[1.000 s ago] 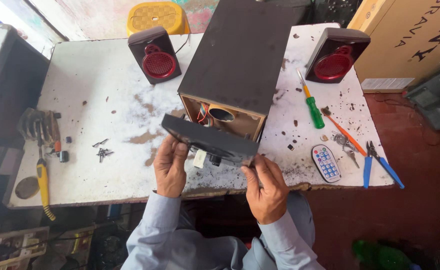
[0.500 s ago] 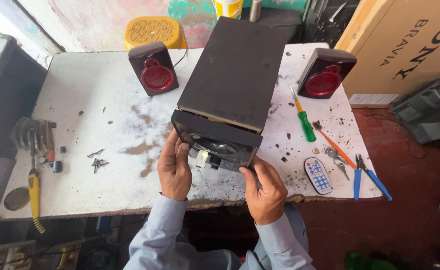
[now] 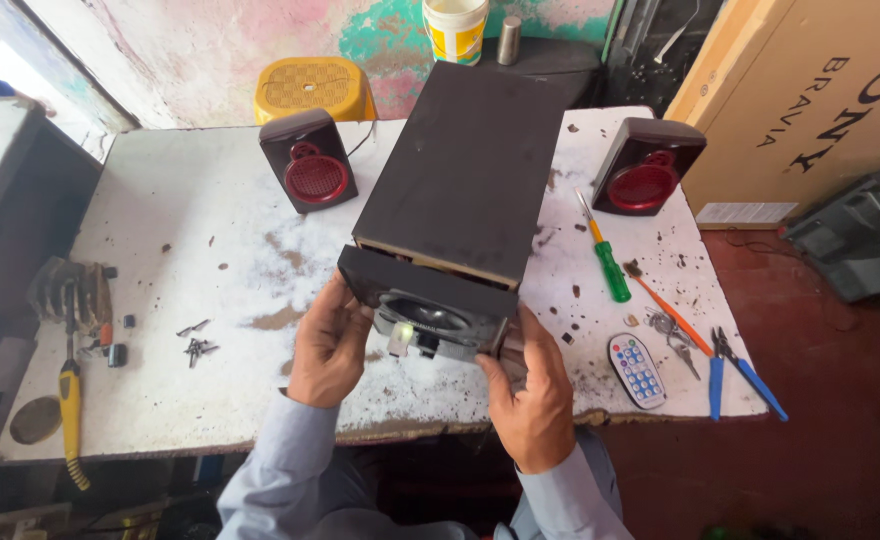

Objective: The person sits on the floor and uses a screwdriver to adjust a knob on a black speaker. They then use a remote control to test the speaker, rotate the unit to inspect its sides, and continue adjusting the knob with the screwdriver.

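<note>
**At the near edge of the surface: front panel held against the speaker box**

Near edge, centre. Left hand [image 3: 328, 345] cupped around the left end of the black front panel [image 3: 430, 310], fingers curled behind it, thumb along its side. Right hand [image 3: 532, 395] closed on the panel's right end, thumb up along its edge. Both grip firmly; neither is open.

Panel stands close against the open mouth of the large speaker box [image 3: 465, 170], tilted slightly and not flush; a strip of bare pale wood shows along the box edge above it. Round driver cone and a small lit control part show in the panel's face. Judged from this: panel is off its seat, no fasteners visible at its corners. Seating and fixing remain, if it is going on; cannot tell which way the work runs.

Box is matt black, flat-sided and rectangular, lying on its long face across the surface [image 3: 190, 260]. Surface is white, chipped and stained brown.

Outward: loose dark screws [image 3: 198, 347] left of the hands. Two small glossy speakers with red grilles, one far left [image 3: 308, 160], one far right [image 3: 648, 165]. Green-handled screwdriver [image 3: 605, 255], orange-handled tool [image 3: 672, 318], blue-handled pliers [image 3: 735, 370] and a small white remote [image 3: 638, 370] to the right. Yellow-handled tool [image 3: 68, 400] at far left.
</note>
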